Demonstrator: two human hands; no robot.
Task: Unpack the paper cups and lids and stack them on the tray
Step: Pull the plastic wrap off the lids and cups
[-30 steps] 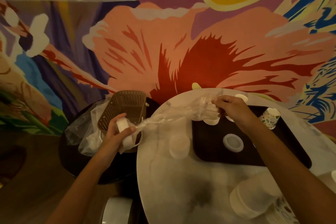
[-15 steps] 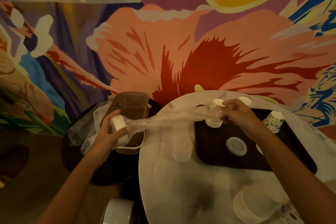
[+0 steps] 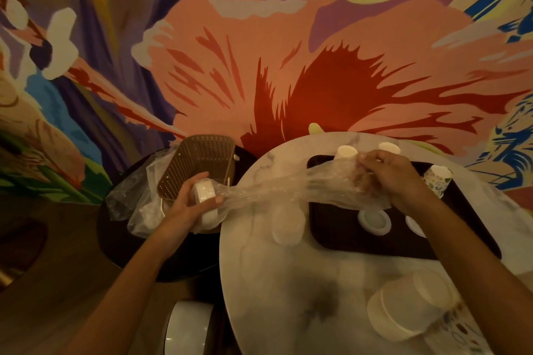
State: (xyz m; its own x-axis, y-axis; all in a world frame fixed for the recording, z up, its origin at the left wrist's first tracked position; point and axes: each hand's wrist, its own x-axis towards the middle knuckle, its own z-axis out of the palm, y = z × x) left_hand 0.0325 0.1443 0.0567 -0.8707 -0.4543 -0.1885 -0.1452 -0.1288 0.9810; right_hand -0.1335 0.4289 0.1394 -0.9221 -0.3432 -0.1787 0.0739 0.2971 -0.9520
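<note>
Round marble table [image 3: 288,282]: left hand [image 3: 187,204] grips the white plastic lid stack [image 3: 203,192]; right hand [image 3: 395,176] pinches the clear plastic sleeve [image 3: 288,190] at its right end. A steady, straight pull should strip it cleanly.

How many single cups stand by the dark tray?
3. A white cup at the tray's far left corner, a second white cup behind the right hand, a patterned cup at the tray's right end. The right arm may hide more.
</note>
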